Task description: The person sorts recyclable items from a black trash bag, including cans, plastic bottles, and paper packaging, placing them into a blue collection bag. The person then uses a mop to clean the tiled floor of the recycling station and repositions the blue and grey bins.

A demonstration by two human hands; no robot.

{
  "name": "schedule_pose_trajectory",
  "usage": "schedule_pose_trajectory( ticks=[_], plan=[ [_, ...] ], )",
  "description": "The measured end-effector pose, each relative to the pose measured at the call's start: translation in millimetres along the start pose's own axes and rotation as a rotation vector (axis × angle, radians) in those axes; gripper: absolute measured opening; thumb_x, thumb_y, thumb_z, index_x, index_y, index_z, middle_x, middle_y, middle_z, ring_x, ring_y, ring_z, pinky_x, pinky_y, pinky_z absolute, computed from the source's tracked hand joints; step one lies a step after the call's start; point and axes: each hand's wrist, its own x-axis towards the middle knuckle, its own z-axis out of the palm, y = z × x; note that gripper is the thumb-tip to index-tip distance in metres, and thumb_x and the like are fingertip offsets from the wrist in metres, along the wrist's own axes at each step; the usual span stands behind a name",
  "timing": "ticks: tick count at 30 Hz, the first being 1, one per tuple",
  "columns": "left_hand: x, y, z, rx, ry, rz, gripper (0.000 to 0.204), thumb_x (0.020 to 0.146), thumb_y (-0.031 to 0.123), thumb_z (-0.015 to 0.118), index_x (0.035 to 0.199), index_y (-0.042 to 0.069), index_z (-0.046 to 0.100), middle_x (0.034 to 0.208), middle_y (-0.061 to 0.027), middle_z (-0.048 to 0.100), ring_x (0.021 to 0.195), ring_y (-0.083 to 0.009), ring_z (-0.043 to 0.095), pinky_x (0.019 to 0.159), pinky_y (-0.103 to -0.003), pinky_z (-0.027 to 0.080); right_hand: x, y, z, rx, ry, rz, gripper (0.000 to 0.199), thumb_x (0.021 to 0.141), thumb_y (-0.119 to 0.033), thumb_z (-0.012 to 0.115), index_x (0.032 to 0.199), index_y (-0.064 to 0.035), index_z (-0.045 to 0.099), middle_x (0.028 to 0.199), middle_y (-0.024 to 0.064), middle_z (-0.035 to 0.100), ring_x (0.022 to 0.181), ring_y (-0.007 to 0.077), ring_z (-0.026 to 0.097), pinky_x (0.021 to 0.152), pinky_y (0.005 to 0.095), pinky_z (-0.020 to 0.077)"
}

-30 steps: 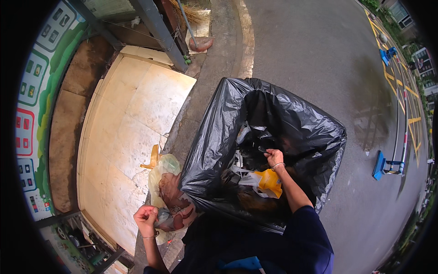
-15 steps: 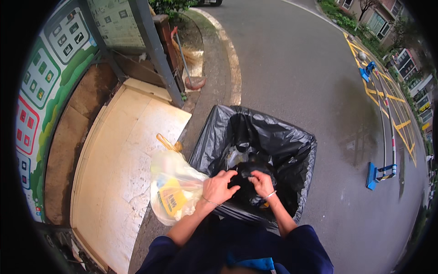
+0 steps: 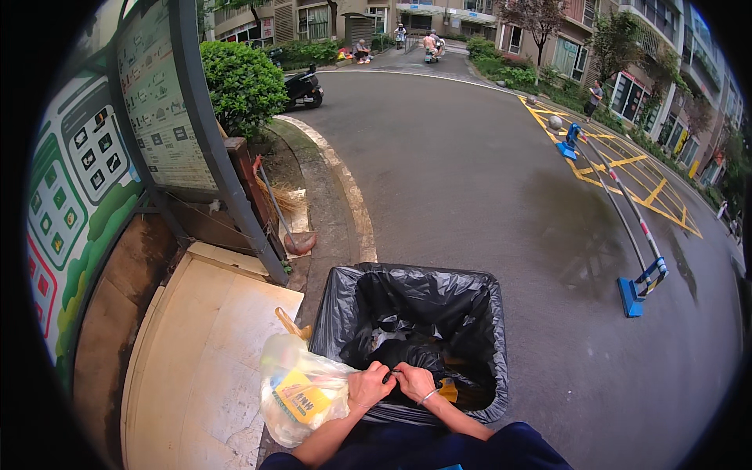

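Note:
Over the near edge of a bin (image 3: 479,291) lined with a black bin liner, my left hand (image 3: 370,386) and my right hand (image 3: 415,382) meet, fingers closed. They pinch a gathered piece of a black plastic bag (image 3: 415,356), which lies on the rubbish inside. A full whitish plastic bag (image 3: 291,395) with a yellow printed patch hangs beside my left hand, outside the bin's left wall. Its upper end reaches that hand, but how it is held is hidden. Something yellow (image 3: 448,390) shows in the bin below my right wrist.
At the left is a pale board platform (image 3: 204,329) beside a metal post (image 3: 223,141). A broom and long-handled tool (image 3: 298,243) lean behind it. Farther off are a parked scooter (image 3: 303,88), a blue-footed barrier (image 3: 630,294) and people by the road.
My hands have come together and now pinch the black bag; before, they were apart above it. The view has tilted up, showing more road and buildings.

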Motion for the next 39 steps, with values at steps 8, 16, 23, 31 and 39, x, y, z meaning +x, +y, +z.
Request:
schedule_pose_trajectory(
  ticks=[8, 16, 23, 31, 39],
  plan=[
    [7.4, -11.9, -13.5, -0.027, 0.088, -0.152, 0.019, 0.061, 0.018, 0.071, 0.078, 0.011, 0.065, 0.080, -0.0019, 0.061, 0.064, -0.0294, 0.061, 0.056, -0.041, 0.048, -17.7, -2.3, 3.1, 0.012, -0.015, 0.019, 0.014, 0.086, -0.021, 0.056, 0.093, -0.0093, 0.055, 0.067, 0.0181, 0.061, 0.068, 0.0385, 0.062, 0.060, 0.0476, 0.0478],
    [2.9, -28.4, 1.9, -0.046, 0.183, -0.223, 0.004, 0.067, 0.010, 0.065, 0.071, 0.009, 0.066, 0.070, -0.0108, 0.061, 0.062, -0.0348, 0.060, 0.056, -0.042, 0.048, -1.6, 11.2, -13.7, -0.161, 0.046, -0.093, 0.019, 0.080, -0.010, 0.054, 0.098, -0.0114, 0.053, 0.063, 0.0163, 0.060, 0.062, 0.0369, 0.061, 0.057, 0.0470, 0.0461],
    [-5.0, -55.9, -19.9, 0.084, 0.189, -0.342, 0.008, 0.066, 0.010, 0.071, 0.073, 0.008, 0.068, 0.071, -0.0116, 0.062, 0.064, -0.0326, 0.061, 0.058, -0.039, 0.048, -11.7, 53.1, -52.2, -0.169, 0.204, 0.213, 0.030, 0.079, -0.008, 0.056, 0.108, -0.0146, 0.050, 0.062, 0.0195, 0.059, 0.062, 0.0399, 0.060, 0.057, 0.0493, 0.0455],
    [-5.4, -73.7, -27.3, 0.054, 0.208, -0.466, 0.010, 0.063, 0.009, 0.073, 0.071, 0.007, 0.067, 0.069, -0.0121, 0.061, 0.063, -0.0337, 0.060, 0.056, -0.041, 0.047, -28.8, 92.1, -88.0, -0.183, 0.388, 0.371, 0.033, 0.082, -0.004, 0.053, 0.113, -0.0160, 0.050, 0.072, 0.0233, 0.060, 0.070, 0.0424, 0.060, 0.060, 0.0499, 0.0451],
    [6.3, -76.7, -21.8, 0.073, 0.218, -0.545, 0.012, 0.063, 0.013, 0.076, 0.069, 0.007, 0.066, 0.066, -0.0118, 0.061, 0.061, -0.0324, 0.060, 0.056, -0.040, 0.046, -44.7, 109.7, -124.6, -0.242, 0.588, 0.411, 0.029, 0.083, -0.006, 0.052, 0.110, -0.0177, 0.055, 0.064, 0.0205, 0.057, 0.062, 0.0399, 0.059, 0.057, 0.0470, 0.0443]
  ],
)
